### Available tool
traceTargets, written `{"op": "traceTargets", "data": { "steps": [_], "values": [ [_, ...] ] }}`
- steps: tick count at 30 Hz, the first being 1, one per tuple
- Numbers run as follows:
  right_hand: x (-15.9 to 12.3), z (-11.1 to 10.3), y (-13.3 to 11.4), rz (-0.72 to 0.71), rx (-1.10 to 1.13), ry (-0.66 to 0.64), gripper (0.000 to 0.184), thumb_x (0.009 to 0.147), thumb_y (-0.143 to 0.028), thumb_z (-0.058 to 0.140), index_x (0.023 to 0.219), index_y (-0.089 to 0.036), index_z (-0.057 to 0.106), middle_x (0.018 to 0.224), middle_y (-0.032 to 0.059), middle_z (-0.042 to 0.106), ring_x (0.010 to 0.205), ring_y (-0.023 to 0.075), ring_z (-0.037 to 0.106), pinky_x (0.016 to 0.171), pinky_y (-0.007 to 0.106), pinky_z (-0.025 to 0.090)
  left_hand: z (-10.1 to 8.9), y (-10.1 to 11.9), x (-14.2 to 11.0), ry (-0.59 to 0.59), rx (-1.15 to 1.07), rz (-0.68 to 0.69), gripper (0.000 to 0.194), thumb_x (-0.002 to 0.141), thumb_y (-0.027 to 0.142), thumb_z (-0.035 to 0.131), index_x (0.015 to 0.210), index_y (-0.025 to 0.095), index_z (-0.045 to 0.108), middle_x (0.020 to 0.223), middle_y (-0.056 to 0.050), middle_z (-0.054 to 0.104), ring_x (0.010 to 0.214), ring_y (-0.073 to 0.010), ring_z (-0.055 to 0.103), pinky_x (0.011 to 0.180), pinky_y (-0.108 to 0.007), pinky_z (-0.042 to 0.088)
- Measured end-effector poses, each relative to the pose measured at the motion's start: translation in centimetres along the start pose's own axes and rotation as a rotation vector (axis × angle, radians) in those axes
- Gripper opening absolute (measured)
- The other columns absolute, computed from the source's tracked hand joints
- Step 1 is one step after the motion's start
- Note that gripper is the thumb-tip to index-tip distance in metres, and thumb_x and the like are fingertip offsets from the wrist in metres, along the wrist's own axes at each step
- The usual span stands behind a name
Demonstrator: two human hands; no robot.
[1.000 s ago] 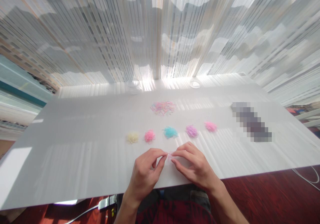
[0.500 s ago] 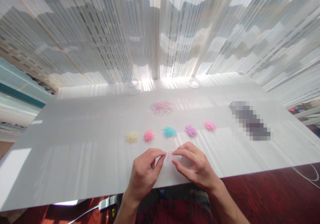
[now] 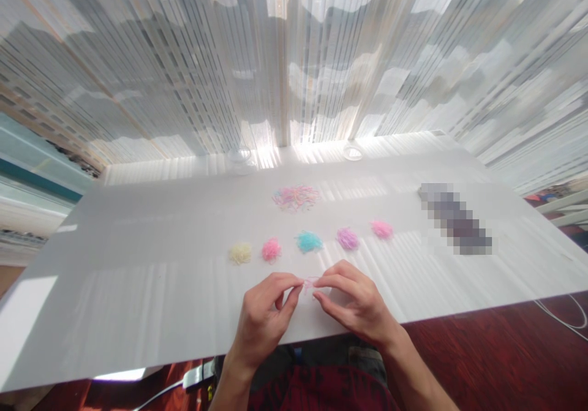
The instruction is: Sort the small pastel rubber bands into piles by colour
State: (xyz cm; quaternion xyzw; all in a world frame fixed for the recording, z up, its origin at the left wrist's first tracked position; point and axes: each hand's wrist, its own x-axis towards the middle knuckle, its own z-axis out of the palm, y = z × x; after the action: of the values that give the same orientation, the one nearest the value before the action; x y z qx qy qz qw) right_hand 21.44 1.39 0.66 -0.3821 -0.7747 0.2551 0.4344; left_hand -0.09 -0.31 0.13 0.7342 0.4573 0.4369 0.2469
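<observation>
Close to the table's front edge, my left hand [image 3: 271, 307] pinches thumb and forefinger together at a few thin pinkish-lilac strands [image 3: 309, 285], which look like small rubber bands. My right hand [image 3: 353, 301] faces it from the other side, its forefinger tip at the strands and its thumb held apart below. Beyond the hands lies a row of small heaps of such bands: a pale yellow heap [image 3: 240, 253], a bright pink heap [image 3: 271, 250], a turquoise heap [image 3: 309, 241], a purple heap [image 3: 348, 238] and a light pink heap [image 3: 381, 230].
Behind the row lies a mixed-colour heap [image 3: 295, 198] on the white table [image 3: 160, 264]. Two clear round containers [image 3: 239, 154] stand at the back by the striped curtain [image 3: 257, 62]. A pixelated object [image 3: 457, 220] lies at right. A white plug with cable [image 3: 197, 375] hangs below the front edge.
The hands stay nearly in place, while the pinkish strands between them have shifted slightly and show more spread out. The whole view has drifted a little, moving the heaps slightly left.
</observation>
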Motion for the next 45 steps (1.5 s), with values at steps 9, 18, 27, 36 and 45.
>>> {"op": "traceTargets", "data": {
  "steps": [9, 18, 27, 36, 45],
  "values": [
    [0.1, -0.2, -0.3, 0.035, -0.045, 0.114, 0.009, 0.096, -0.019, 0.065, 0.097, -0.024, 0.073, 0.085, 0.0037, 0.071, 0.078, 0.018, 0.069, 0.069, 0.03, 0.059, -0.1, 0.2, 0.3, 0.007, 0.013, 0.031, 0.015, 0.098, 0.014, 0.064, 0.11, 0.022, 0.069, 0.098, -0.005, 0.074, 0.064, -0.01, 0.058, 0.061, -0.023, 0.054],
    [-0.3, -8.8, 5.3, 0.481, -0.565, 0.585, 0.032, 0.09, -0.049, 0.064, 0.082, -0.02, 0.075, 0.076, 0.0059, 0.072, 0.06, 0.019, 0.058, 0.065, 0.037, 0.052, 0.0, 0.2, 0.5, -0.046, 0.07, 0.037, 0.011, 0.098, 0.019, 0.064, 0.106, 0.022, 0.071, 0.1, -0.004, 0.073, 0.058, -0.009, 0.053, 0.057, -0.022, 0.052],
    [-0.4, -9.1, 6.6, 0.497, -0.607, 0.49, 0.04, 0.091, -0.055, 0.061, 0.081, -0.019, 0.077, 0.079, 0.0084, 0.073, 0.062, 0.0203, 0.06, 0.071, 0.038, 0.053, 0.0, 0.2, 0.5, -0.058, 0.089, 0.024, 0.01, 0.099, 0.019, 0.063, 0.106, 0.022, 0.07, 0.102, -0.005, 0.072, 0.057, -0.0089, 0.053, 0.057, -0.022, 0.052],
    [-0.8, -9.2, 7.0, 0.484, -0.625, 0.5, 0.031, 0.089, -0.044, 0.06, 0.088, -0.018, 0.078, 0.082, 0.0083, 0.074, 0.064, 0.0207, 0.062, 0.072, 0.039, 0.053, 0.0, 0.2, 0.5, -0.066, 0.089, 0.019, 0.01, 0.099, 0.019, 0.062, 0.106, 0.022, 0.07, 0.101, -0.005, 0.073, 0.06, -0.0094, 0.055, 0.059, -0.023, 0.053],
    [-0.9, -6.5, 3.2, 0.197, -0.519, 0.45, 0.012, 0.096, -0.025, 0.063, 0.098, -0.021, 0.074, 0.082, 0.0044, 0.071, 0.066, 0.0186, 0.058, 0.067, 0.035, 0.053, 0.3, 0.5, 0.6, -0.075, 0.205, 0.052, 0.012, 0.096, 0.016, 0.062, 0.105, 0.022, 0.069, 0.094, -0.005, 0.073, 0.087, -0.0201, 0.069, 0.076, -0.032, 0.056]
  ]
}}
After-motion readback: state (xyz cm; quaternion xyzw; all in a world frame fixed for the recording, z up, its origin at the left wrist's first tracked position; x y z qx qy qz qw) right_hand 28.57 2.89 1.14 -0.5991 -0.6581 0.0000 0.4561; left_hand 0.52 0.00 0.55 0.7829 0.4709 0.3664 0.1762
